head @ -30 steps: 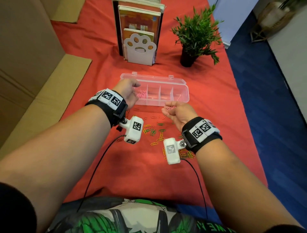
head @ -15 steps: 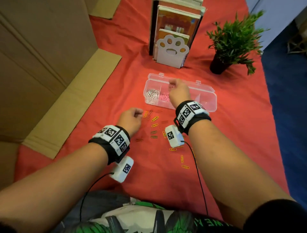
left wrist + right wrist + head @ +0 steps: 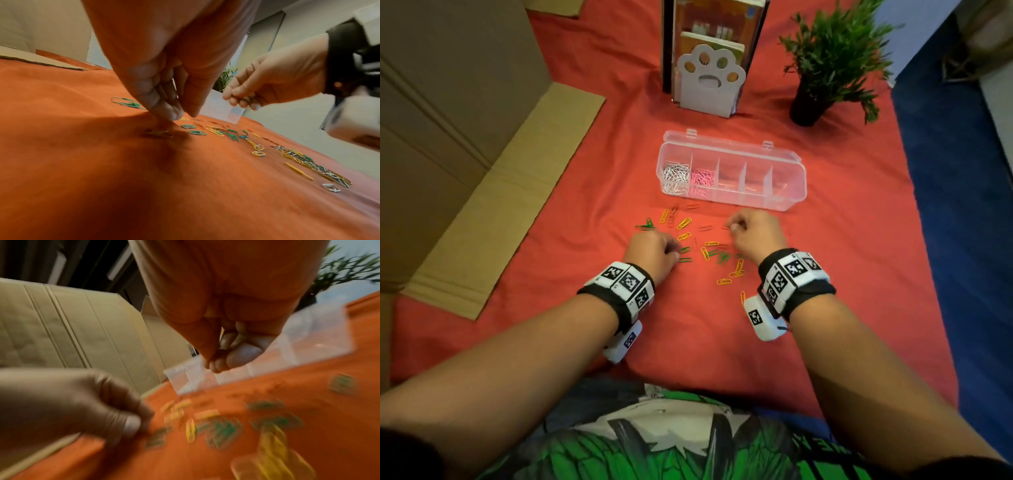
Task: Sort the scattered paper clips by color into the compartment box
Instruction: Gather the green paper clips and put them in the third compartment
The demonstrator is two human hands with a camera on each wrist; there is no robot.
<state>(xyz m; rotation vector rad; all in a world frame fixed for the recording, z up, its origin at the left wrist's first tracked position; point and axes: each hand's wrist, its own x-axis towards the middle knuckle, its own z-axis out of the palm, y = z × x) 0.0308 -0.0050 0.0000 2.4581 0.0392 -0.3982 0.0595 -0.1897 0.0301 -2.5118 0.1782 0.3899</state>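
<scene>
The clear compartment box (image 3: 787,202) lies open on the red cloth, with white clips (image 3: 674,174) in its leftmost cell and pink clips (image 3: 702,176) beside them. Yellow clips (image 3: 684,223), green clips (image 3: 645,226) and red clips (image 3: 705,228) are scattered in front of it. My left hand (image 3: 676,251) is down on the cloth with thumb and forefinger (image 3: 170,112) pinching at a red clip (image 3: 158,134). My right hand (image 3: 732,228) hovers just before the box, with fingers curled around thin red clips (image 3: 249,99). The right wrist view is blurred.
A bookend with books (image 3: 709,82) and a potted plant (image 3: 825,68) stand behind the box. Flat cardboard (image 3: 500,192) covers the table's left side. The cloth's right edge (image 3: 907,212) drops to blue floor.
My right hand has pulled back from over the box down to the scattered clips. My left hand has stayed among the clips, pinching. The head view has shifted.
</scene>
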